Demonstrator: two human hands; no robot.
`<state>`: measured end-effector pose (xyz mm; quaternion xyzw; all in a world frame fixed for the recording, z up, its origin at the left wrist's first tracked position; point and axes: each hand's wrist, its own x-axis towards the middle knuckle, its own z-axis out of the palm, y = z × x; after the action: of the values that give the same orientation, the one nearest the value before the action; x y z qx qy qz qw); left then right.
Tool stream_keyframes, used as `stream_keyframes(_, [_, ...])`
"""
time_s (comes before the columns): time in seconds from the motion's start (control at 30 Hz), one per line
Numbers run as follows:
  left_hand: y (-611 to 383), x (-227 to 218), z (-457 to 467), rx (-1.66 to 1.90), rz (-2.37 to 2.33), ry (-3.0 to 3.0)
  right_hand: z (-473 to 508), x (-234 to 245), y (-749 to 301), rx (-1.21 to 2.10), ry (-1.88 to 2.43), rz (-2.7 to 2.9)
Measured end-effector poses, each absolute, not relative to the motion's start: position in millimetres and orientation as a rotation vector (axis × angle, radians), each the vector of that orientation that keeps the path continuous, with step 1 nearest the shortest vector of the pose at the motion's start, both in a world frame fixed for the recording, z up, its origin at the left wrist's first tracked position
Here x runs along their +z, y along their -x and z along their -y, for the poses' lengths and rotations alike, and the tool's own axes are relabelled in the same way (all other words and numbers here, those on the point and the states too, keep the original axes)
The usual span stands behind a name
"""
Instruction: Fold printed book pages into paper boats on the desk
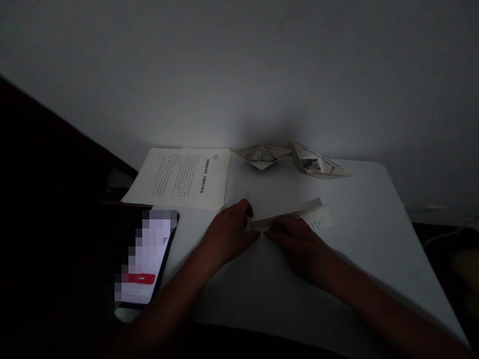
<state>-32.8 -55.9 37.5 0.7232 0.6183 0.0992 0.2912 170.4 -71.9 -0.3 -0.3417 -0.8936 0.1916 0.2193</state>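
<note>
A narrow folded sheet of paper (318, 217) lies on the white table in front of me, one long strip of it standing up along the far side and some handwriting showing at its right end. My left hand (234, 227) is closed about the paper's left end, thumb and fingers bent round it. Close beside it, my right hand (299, 244) pinches the near edge with curled fingers and covers the middle of the sheet. Both thumb tips almost meet. Dim light hides the finer creases.
Two folded paper boats, a left one (261, 158) and a right one (318, 164), stand by the wall. A stack of printed pages (179, 182) lies at the back left. A lit phone (149, 259) rests at the left edge of the white table (374, 239).
</note>
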Motion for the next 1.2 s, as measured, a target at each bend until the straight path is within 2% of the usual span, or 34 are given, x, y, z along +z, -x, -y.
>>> stream_keyframes(0.57, [10.9,44.3,45.9,-0.099,-1.639,-2.2,71.4,4.3,-170.9,0.607,0.921,2.458])
stream_keyframes(1.2, [30.0,39.1,44.9,0.134,-1.608,-2.019,72.5,0.4,-170.2,0.455,0.917,2.494])
